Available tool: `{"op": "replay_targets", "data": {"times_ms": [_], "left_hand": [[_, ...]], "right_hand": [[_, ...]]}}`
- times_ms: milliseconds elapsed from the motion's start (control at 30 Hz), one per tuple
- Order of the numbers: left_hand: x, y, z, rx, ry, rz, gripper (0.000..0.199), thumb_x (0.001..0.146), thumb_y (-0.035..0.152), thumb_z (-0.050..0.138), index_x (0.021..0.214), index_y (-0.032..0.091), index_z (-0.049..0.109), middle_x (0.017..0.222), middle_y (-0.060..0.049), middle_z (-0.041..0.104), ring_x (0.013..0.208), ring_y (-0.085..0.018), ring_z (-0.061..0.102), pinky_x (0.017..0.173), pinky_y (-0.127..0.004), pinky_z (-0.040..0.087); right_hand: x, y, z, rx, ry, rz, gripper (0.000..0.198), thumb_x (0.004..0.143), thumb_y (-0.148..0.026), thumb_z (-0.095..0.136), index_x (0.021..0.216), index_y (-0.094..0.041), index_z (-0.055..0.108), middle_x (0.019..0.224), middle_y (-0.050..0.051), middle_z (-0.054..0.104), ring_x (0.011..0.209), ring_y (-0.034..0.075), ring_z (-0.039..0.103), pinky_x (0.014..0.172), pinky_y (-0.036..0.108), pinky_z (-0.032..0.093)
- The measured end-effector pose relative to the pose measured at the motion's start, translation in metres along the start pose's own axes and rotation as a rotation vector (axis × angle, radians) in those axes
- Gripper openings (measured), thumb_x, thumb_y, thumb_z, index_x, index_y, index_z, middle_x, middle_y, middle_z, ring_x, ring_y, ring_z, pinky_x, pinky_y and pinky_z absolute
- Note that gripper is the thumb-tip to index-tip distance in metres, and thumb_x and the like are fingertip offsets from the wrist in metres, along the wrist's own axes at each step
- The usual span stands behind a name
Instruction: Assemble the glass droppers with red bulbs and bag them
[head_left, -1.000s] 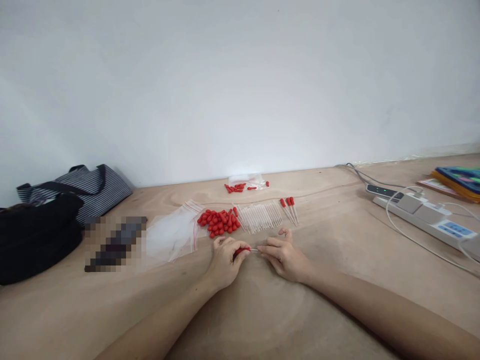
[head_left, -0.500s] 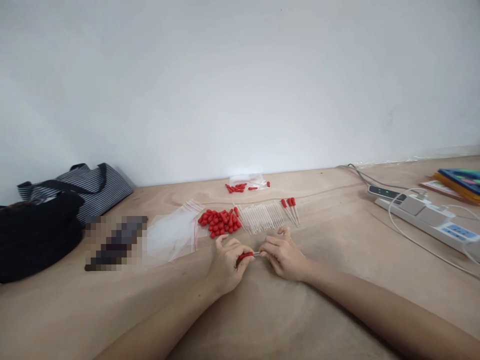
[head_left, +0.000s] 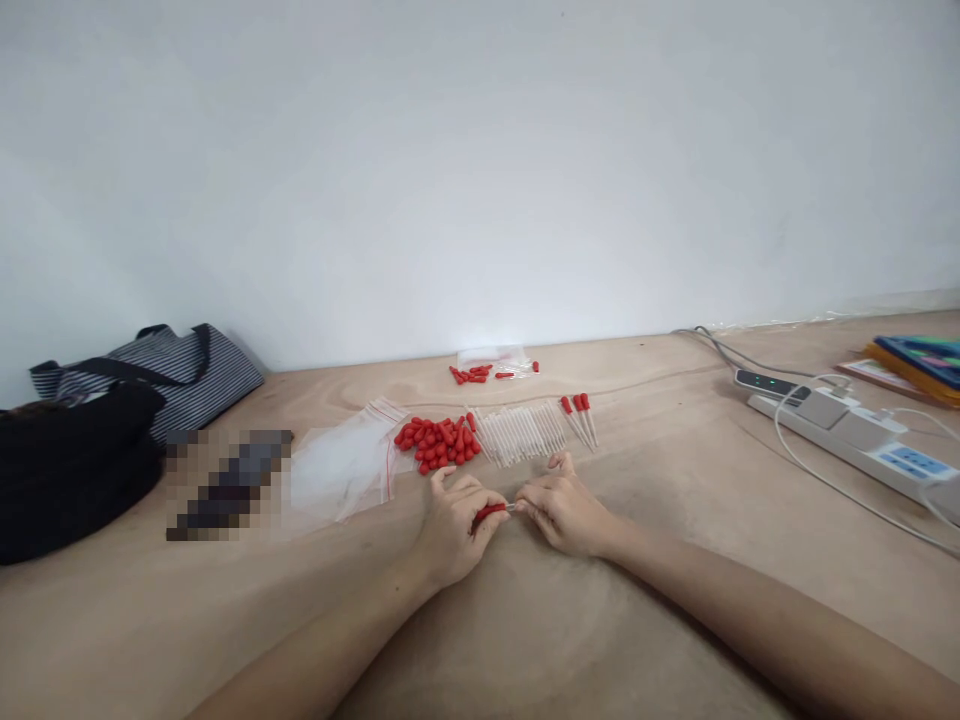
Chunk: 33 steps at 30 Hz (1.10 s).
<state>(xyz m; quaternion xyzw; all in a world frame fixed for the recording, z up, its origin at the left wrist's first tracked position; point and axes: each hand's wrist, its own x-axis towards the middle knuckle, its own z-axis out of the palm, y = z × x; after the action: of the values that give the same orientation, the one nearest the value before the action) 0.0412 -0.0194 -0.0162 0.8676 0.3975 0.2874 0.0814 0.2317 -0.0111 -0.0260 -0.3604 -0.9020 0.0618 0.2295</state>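
My left hand is closed on a red rubber dropper bulb low over the table. In my right hand the fingers pinch a thin clear glass tube, whose left end meets the mouth of the bulb; how deep it sits inside I cannot tell. Beyond my left hand lies a pile of red bulbs. A row of glass tubes is spread flat behind my hands. To its right rest 3 droppers with red bulbs on their tubes.
Clear zip bags lie left of the pile. Near the wall, more red bulbs lie by another clear bag. A striped bag and black cloth are at left. A power strip with cables stands at right.
My right hand has moved slightly left, closer to the left hand, and less of the tube shows between them. The left hand keeps its hold on the bulb.
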Motion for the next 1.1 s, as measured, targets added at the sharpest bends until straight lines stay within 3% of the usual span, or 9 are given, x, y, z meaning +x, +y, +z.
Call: {"op": "replay_targets", "data": {"times_ms": [133,233,300,367,467,567,633,900,1100], "left_hand": [[0.0,-0.003,0.0,0.021,-0.012,-0.044,0.01,0.082,0.024,0.051,0.077,0.023,0.06,0.072,0.004,0.067,0.074,-0.016,0.057,0.092,-0.046,0.018],[-0.001,-0.006,0.0,0.046,0.005,-0.063,0.011,0.082,0.027,0.051,0.089,0.026,0.06,0.081,0.002,0.067,0.081,-0.018,0.056,0.093,-0.047,0.018],[-0.001,-0.009,-0.001,0.074,0.049,-0.095,0.025,0.081,0.031,0.053,0.105,0.027,0.055,0.097,-0.001,0.065,0.093,-0.021,0.053,0.092,-0.046,0.019],[-0.001,-0.01,-0.002,0.097,0.087,-0.154,0.035,0.08,0.033,0.053,0.113,0.025,0.05,0.107,-0.004,0.061,0.101,-0.024,0.049,0.091,-0.045,0.022],[0.0,-0.01,-0.003,0.109,0.083,-0.217,0.029,0.078,0.029,0.054,0.107,0.024,0.053,0.106,-0.005,0.06,0.101,-0.025,0.049,0.09,-0.045,0.025],[0.001,-0.008,-0.002,0.114,0.065,-0.224,0.023,0.076,0.025,0.056,0.099,0.024,0.056,0.102,-0.003,0.061,0.099,-0.024,0.05,0.089,-0.046,0.025],[0.001,-0.007,-0.002,0.115,0.062,-0.227,0.021,0.075,0.023,0.056,0.096,0.024,0.057,0.099,-0.003,0.061,0.098,-0.024,0.05,0.089,-0.046,0.025],[0.0,-0.006,-0.001,0.135,0.044,-0.219,0.012,0.074,0.023,0.058,0.085,0.025,0.061,0.096,-0.001,0.061,0.096,-0.023,0.05,0.089,-0.047,0.023],[0.001,-0.007,-0.001,0.164,0.071,-0.272,0.008,0.075,0.025,0.058,0.081,0.024,0.062,0.092,-0.002,0.06,0.092,-0.023,0.05,0.083,-0.044,0.026]], "right_hand": [[0.0,0.001,-0.009,0.088,0.004,-0.004,0.017,0.089,-0.024,0.038,0.093,-0.018,0.053,0.08,0.001,0.062,0.072,0.012,0.052,0.076,0.03,0.022],[-0.003,0.003,-0.013,0.076,0.028,-0.031,0.018,0.088,-0.021,0.037,0.088,-0.018,0.055,0.082,0.003,0.062,0.077,0.013,0.052,0.076,0.03,0.024],[-0.004,0.011,-0.016,0.044,0.106,0.025,0.019,0.086,-0.021,0.038,0.083,-0.019,0.057,0.08,0.003,0.062,0.078,0.015,0.052,0.077,0.031,0.024],[-0.005,0.025,-0.019,0.04,0.253,0.208,0.019,0.085,-0.024,0.039,0.082,-0.019,0.058,0.081,0.004,0.062,0.079,0.017,0.053,0.077,0.032,0.025],[-0.005,0.055,-0.027,0.039,0.502,0.662,0.025,0.084,-0.029,0.036,0.091,-0.017,0.058,0.089,0.008,0.064,0.079,0.019,0.054,0.077,0.034,0.028],[-0.007,0.082,-0.033,-0.018,0.566,1.011,0.031,0.081,-0.03,0.036,0.098,-0.014,0.057,0.084,0.01,0.064,0.081,0.022,0.055,0.082,0.039,0.024],[-0.009,0.094,-0.033,-0.048,0.527,1.109,0.033,0.08,-0.028,0.037,0.103,-0.014,0.055,0.082,0.009,0.065,0.085,0.023,0.055,0.085,0.041,0.021],[-0.01,0.1,-0.024,-0.112,0.298,1.108,0.029,0.08,-0.032,0.041,0.1,-0.018,0.056,0.087,0.007,0.064,0.092,0.024,0.054,0.086,0.043,0.02],[-0.003,0.097,-0.026,-0.221,0.331,1.031,0.029,0.08,-0.035,0.041,0.094,-0.019,0.06,0.096,0.01,0.061,0.096,0.025,0.049,0.082,0.042,0.022]]}}
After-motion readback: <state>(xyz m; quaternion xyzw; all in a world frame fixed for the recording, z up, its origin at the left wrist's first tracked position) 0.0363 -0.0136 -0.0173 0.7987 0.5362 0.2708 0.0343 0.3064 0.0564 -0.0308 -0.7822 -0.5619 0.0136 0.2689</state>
